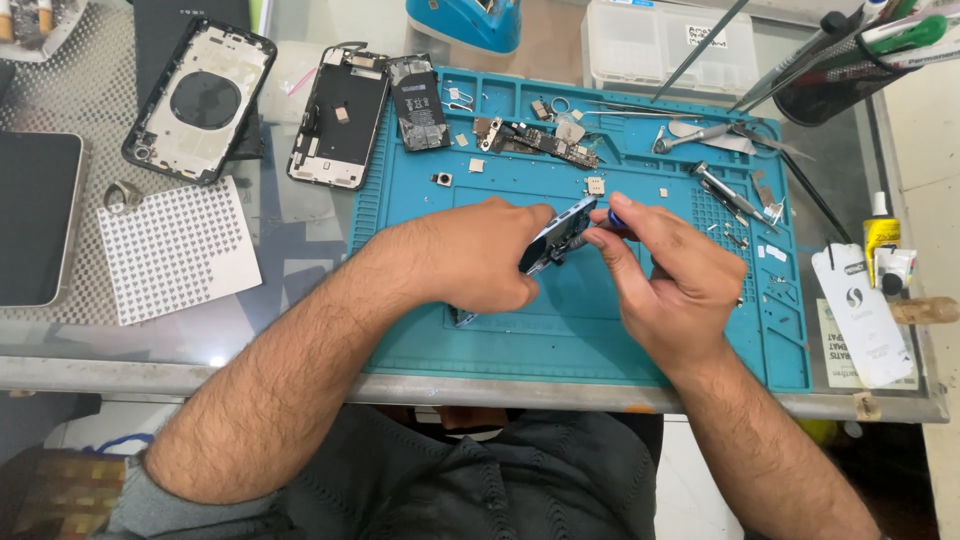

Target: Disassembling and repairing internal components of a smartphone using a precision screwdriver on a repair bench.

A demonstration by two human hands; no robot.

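Open mat at the centre and bottom, clutter along the top and right

The lower band of the teal silicone work mat (560, 350) lies bare beneath both hands; the upper strip is blocked by a long green circuit board (540, 142), a black flat battery (418, 103) and silver metal tweezers (735, 190), and the right desk edge by a yellow glue bottle (880, 232).

Both forearms angle inward, left hand (478, 255) curled in a closed grip, right hand (668, 270) pinching with its fingertips (597, 237).
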